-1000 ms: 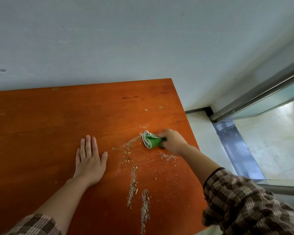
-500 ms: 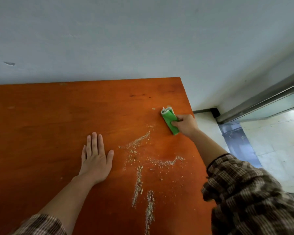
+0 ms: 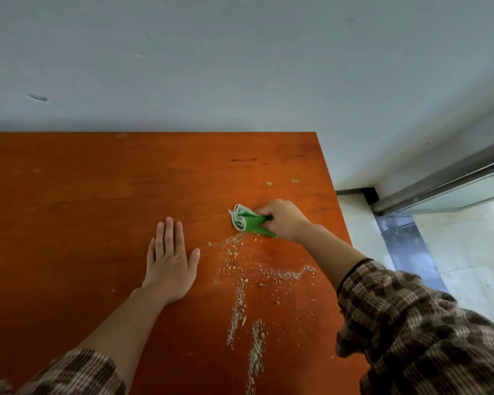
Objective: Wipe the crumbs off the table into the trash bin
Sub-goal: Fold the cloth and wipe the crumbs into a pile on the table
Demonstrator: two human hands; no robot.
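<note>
Pale crumbs [image 3: 240,283] lie in streaks on the orange-brown wooden table [image 3: 97,195], mostly near its right side. My right hand [image 3: 285,220] grips a folded green cloth [image 3: 247,222] and presses it on the table just above the crumb patch. My left hand [image 3: 170,258] rests flat on the table, palm down and fingers together, left of the crumbs. Two single crumbs [image 3: 281,182] sit farther back near the right edge. No trash bin is in view.
A pale wall [image 3: 240,67] runs along the table's far edge. The table's right edge drops to a light tiled floor [image 3: 362,232]. A metal-framed glass sliding door [image 3: 454,181] stands at the right.
My right hand has swept the green cloth from the back right of the table toward me and leftward, down to the top of the crumb patch. My left hand has stayed put.
</note>
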